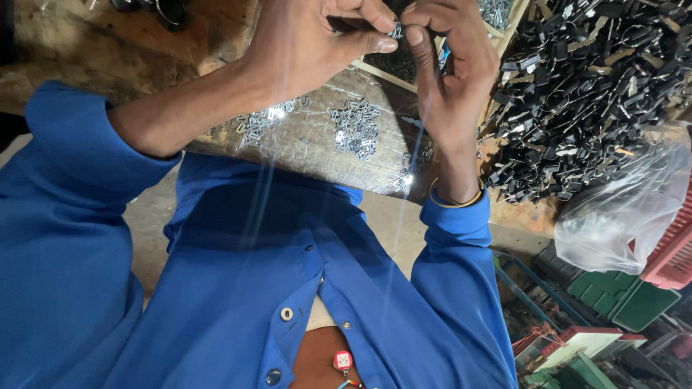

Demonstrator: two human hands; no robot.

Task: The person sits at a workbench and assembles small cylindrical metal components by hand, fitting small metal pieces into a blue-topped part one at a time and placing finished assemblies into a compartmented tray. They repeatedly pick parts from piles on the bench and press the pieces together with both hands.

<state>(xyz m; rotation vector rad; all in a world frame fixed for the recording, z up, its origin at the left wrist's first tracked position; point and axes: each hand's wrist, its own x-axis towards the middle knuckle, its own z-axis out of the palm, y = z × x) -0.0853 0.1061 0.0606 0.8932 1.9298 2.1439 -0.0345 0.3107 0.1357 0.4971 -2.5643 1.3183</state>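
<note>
Left hand [310,43] and right hand [450,68] meet fingertip to fingertip, both pinching small metal clip [396,30] between them. Loose silver clips [357,130] scattered on surface [303,148] beneath hands. Big heap of black parts [584,86] right of right hand. Many pieces apparently unhandled.

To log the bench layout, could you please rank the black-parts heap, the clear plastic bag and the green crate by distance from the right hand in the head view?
From the right hand:
1. Black-parts heap, just beside it.
2. Clear plastic bag, lower right.
3. Green crate, below the bag.
</note>
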